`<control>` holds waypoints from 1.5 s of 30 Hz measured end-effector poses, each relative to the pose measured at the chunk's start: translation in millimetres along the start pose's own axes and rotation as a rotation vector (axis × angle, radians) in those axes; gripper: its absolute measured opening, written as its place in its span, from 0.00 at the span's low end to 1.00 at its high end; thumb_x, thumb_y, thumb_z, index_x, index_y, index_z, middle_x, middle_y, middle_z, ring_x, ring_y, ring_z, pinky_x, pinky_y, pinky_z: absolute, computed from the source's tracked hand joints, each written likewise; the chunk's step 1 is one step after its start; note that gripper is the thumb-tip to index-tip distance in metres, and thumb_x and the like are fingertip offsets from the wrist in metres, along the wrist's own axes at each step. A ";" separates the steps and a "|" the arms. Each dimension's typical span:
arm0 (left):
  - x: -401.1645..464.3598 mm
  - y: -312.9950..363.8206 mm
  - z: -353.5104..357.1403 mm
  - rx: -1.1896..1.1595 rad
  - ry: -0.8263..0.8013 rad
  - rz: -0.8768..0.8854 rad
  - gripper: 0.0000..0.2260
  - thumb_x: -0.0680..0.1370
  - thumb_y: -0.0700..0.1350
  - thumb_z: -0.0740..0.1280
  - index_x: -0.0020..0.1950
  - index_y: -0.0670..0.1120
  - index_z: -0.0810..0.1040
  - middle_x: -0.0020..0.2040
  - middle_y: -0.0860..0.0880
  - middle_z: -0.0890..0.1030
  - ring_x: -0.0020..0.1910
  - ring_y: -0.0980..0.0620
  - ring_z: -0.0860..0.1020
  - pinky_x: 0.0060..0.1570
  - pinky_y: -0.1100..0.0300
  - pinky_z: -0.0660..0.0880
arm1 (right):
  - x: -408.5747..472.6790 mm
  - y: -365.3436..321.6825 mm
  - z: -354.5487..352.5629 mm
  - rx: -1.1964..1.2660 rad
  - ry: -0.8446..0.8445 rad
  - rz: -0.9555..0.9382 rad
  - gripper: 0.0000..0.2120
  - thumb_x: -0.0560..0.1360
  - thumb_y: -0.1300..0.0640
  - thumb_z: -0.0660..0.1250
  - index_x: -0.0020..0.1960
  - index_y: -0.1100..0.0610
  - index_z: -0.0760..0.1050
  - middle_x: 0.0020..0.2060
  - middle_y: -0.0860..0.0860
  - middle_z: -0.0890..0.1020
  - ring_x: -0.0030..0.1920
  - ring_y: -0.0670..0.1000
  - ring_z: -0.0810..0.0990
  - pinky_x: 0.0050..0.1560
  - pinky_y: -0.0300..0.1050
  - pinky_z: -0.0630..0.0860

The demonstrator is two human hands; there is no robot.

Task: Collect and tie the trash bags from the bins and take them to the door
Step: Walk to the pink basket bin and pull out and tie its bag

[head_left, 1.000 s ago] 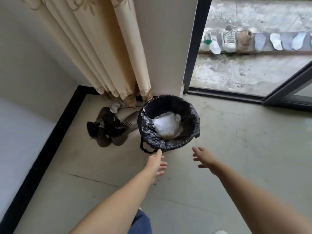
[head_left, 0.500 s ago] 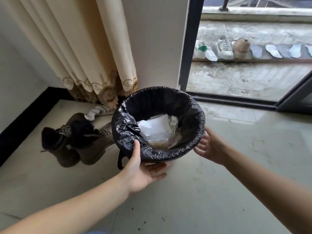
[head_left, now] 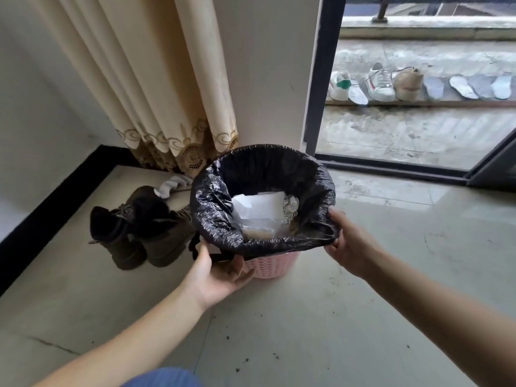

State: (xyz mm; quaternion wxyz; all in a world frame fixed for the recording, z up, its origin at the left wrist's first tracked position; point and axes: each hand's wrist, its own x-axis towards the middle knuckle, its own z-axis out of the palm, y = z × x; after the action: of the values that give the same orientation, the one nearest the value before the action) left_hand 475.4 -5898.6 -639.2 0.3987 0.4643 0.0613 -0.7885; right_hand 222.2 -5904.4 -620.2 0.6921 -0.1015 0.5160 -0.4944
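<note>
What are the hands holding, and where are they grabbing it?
Both hold the crinkly black plastic trash bag lining the pink woven bin. The left hand grips its near-left rim, the right hand pinches the right rim.

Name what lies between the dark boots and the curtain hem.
In the head view, a crumpled white sock lies on the floor between the boots and the curtain hem.

Black bag [head_left: 215, 219], pink latticed bin [head_left: 272, 265]
</note>
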 end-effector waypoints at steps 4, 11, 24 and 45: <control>1.0 -7.2 1.9 0.108 0.066 -0.002 0.19 0.76 0.59 0.63 0.42 0.42 0.73 0.36 0.47 0.75 0.39 0.50 0.74 0.45 0.48 0.79 | -16.1 -2.0 3.2 -0.024 0.009 0.022 0.07 0.78 0.59 0.62 0.41 0.56 0.71 0.21 0.47 0.79 0.18 0.41 0.74 0.19 0.32 0.72; 17.5 -6.0 -3.0 0.186 0.234 0.149 0.11 0.81 0.40 0.55 0.39 0.40 0.69 0.29 0.43 0.75 0.31 0.48 0.75 0.43 0.51 0.77 | -18.4 -12.9 1.9 -0.115 0.085 -0.062 0.06 0.80 0.64 0.53 0.49 0.60 0.69 0.23 0.52 0.79 0.18 0.44 0.75 0.21 0.36 0.75; -63.4 28.2 51.3 0.165 0.271 0.875 0.10 0.80 0.40 0.55 0.41 0.47 0.73 0.41 0.49 0.76 0.42 0.54 0.76 0.45 0.59 0.75 | -15.9 -21.9 14.6 -0.598 0.219 -0.575 0.11 0.74 0.60 0.52 0.48 0.57 0.72 0.48 0.60 0.79 0.47 0.57 0.78 0.51 0.60 0.78; -90.3 51.4 59.4 -0.104 0.011 0.518 0.13 0.79 0.34 0.53 0.36 0.41 0.70 0.21 0.49 0.75 0.20 0.56 0.75 0.23 0.68 0.74 | -40.4 -17.1 25.7 -1.478 -0.176 -0.282 0.26 0.74 0.71 0.52 0.68 0.52 0.63 0.49 0.55 0.78 0.31 0.47 0.83 0.27 0.41 0.79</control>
State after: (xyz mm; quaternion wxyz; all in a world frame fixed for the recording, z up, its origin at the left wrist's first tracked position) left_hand 492.7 -5909.4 -521.2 0.6103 0.4479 -0.0172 -0.6532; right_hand 234.1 -5890.4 -572.9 0.4129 -0.6433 0.6380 -0.0935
